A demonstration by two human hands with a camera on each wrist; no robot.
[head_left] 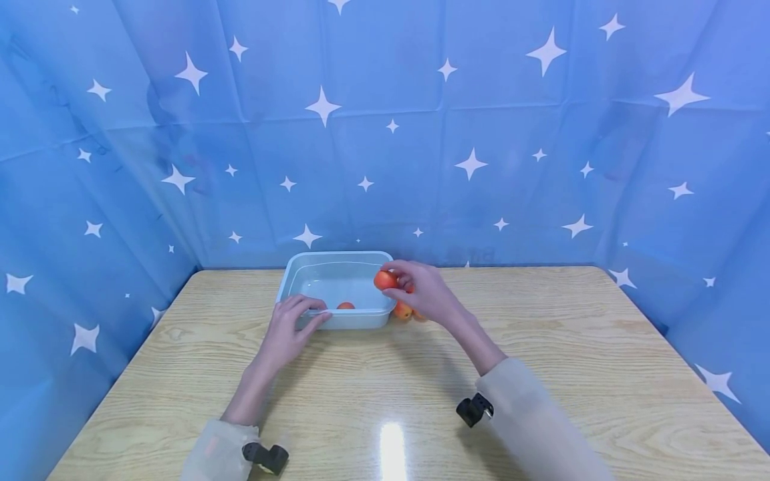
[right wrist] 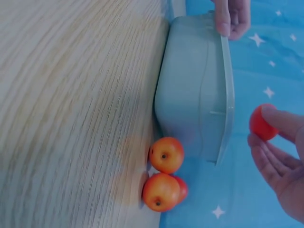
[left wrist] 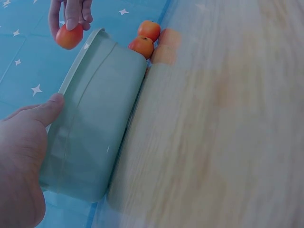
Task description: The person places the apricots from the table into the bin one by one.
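Left hand point(head_left: 290, 329) on the tub's point(head_left: 357, 321) near rim, right hand point(head_left: 424, 291) pinching a red fruit point(head_left: 384, 280)

Left thumb's outside, fingers hooked over the edge; the right is closed only as far as the fruit allows, thumb and fingertips round it, held just above the tub's right end. My worry: it looks smooth and round, so a loose pinch could let it slip, and drifting right would probably clip the rim and send it across the bench point(head_left: 541, 347). One more fruit point(head_left: 345, 305) is inside, partly hidden by the front wall. Three other fruits point(right wrist: 160, 192) huddle outside, at the tub's right end below that hand, so a low swing could set them rolling. Starry blue curtain point(head_left: 385, 80) hangs behind it all.
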